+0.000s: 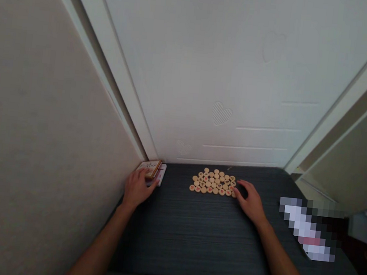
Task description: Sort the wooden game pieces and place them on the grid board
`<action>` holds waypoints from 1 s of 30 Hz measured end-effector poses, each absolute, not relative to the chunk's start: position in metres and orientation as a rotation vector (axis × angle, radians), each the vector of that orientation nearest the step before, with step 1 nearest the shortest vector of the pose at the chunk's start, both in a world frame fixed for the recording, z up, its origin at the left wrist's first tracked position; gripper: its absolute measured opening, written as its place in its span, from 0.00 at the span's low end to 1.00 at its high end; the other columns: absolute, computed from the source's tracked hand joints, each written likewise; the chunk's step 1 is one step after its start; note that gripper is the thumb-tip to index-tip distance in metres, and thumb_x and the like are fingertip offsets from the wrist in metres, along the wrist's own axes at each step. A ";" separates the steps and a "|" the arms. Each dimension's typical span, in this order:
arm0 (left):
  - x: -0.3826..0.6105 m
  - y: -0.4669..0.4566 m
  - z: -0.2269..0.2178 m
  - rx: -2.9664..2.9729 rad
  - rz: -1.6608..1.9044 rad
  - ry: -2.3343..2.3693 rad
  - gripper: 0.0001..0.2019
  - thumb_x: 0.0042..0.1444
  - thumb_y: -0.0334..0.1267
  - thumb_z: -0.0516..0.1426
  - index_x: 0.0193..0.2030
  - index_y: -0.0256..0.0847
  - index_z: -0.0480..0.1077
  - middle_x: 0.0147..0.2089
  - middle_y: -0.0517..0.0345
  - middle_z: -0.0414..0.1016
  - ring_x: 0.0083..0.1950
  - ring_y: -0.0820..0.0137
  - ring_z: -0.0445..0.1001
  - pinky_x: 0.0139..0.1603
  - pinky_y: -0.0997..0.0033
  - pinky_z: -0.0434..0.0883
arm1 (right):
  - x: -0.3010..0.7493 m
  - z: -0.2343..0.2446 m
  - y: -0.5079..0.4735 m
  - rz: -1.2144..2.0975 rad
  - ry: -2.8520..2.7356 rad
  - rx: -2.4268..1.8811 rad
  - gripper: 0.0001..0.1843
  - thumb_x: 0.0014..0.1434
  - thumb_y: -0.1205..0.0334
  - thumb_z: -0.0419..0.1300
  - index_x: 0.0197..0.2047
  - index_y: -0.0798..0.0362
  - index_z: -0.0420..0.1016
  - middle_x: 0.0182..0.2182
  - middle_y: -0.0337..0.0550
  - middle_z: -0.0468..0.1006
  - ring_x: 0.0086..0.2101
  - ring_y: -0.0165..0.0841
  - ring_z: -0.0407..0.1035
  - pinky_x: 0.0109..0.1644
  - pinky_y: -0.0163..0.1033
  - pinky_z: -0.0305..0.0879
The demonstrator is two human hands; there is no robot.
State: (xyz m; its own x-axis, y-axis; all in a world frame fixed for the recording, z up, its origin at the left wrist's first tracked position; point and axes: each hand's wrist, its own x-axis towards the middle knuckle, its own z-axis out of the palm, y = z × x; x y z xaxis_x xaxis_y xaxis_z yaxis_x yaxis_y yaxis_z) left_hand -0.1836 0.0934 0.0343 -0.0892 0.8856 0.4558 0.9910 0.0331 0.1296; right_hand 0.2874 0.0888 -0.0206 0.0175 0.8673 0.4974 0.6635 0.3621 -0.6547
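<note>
Several round wooden game pieces [213, 182] with red and black marks lie packed together at the far middle of a dark table [193, 234]. My right hand [249, 200] rests flat beside the right edge of the pile, fingers stretched out and touching the nearest pieces. My left hand [137, 187] lies at the far left corner with its fingers on a small wooden box [152, 168], which sits on a folded board or sheet [161, 175]. Whether the left hand grips the box I cannot make out.
A white door [229, 72] with heart patterns stands right behind the table. A beige wall [41, 118] runs along the left side. A blurred-out object [306, 229] lies on the table's right part. White shelving [350, 142] stands at the right.
</note>
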 end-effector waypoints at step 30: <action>-0.174 0.084 0.098 -1.628 -1.024 -1.943 0.15 0.67 0.40 0.51 0.57 0.41 0.72 0.55 0.49 0.78 0.55 0.59 0.76 0.57 0.63 0.69 | 0.292 -0.022 0.091 0.306 -1.626 -1.380 0.22 0.63 0.43 0.60 0.51 0.49 0.78 0.49 0.51 0.79 0.50 0.45 0.73 0.58 0.54 0.69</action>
